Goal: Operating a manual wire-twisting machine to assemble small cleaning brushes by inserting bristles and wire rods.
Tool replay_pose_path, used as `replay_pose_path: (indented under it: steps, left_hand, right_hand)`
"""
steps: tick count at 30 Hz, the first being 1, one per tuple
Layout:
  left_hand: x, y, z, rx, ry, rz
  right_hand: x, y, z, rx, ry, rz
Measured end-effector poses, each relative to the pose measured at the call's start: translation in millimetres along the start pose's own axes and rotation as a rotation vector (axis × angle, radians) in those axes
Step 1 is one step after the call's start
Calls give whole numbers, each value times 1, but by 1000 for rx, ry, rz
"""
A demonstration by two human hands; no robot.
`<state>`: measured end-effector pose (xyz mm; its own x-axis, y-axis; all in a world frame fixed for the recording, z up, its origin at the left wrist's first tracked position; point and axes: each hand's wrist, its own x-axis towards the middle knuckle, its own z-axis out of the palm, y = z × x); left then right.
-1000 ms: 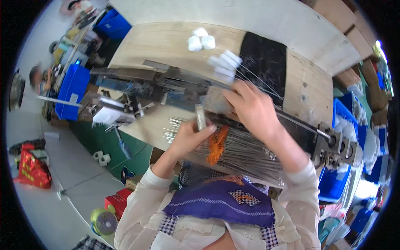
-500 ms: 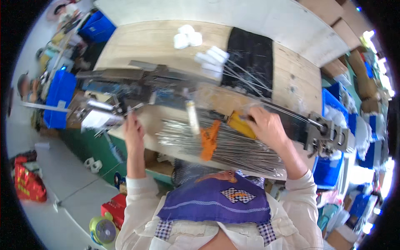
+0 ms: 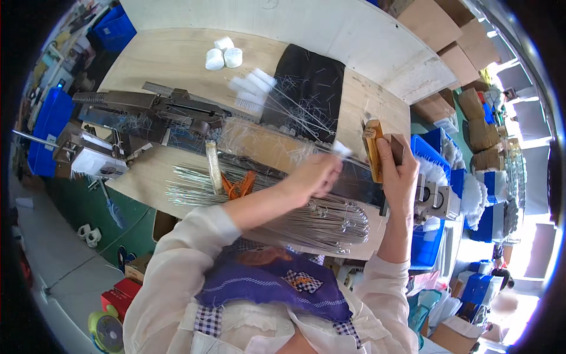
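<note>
The right hand (image 3: 400,184) is pinching a yellow block (image 3: 372,150), while the left hand's (image 3: 313,177) grip is looking too blurred to tell.

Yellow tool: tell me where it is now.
In the head view, the yellow tool is right of centre, in the right hand, to the right of the black cloth.

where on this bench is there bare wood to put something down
The widest bare patch of the wooden table lies left of the white rolls, between the white back board and the long metal machine. A smaller patch lies right of the black cloth. Crowded: the front, under the wire bundle, and around the left hand and right hand.
</note>
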<state>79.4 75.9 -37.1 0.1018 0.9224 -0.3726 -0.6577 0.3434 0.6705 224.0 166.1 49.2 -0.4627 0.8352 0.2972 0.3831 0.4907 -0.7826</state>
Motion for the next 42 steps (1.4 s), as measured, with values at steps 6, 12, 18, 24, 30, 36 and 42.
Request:
replay_pose_path:
  steps: [6, 12, 18, 24, 30, 36, 42]
  left_hand:
    - [-57, 17, -54, 37, 344, 475]
    - [-63, 27, -59, -12, 349, 436]
    - [-73, 26, -65, 257, 350, 322]
    - [-53, 16, -40, -317, 82, 369]
    - [-77, 52, -42, -687, -41, 419]
    - [-79, 35, -69, -876, -415, 431]
    - [-88, 49, -49, -662, -1, 461]
  right_hand:
    - [28, 1, 38, -250, -158, -156]
    - [32, -22, 108, -149, -505, -452]
    - [49, -24, 65, 176, -720, -165]
    - [55, -27, 75, 184, -899, 180]
    - [50, -24, 66, -582, -385, -418]
    - [9, -78, 116, -356, -302, -736]
    - [53, -53, 115, -150, -458, -471]
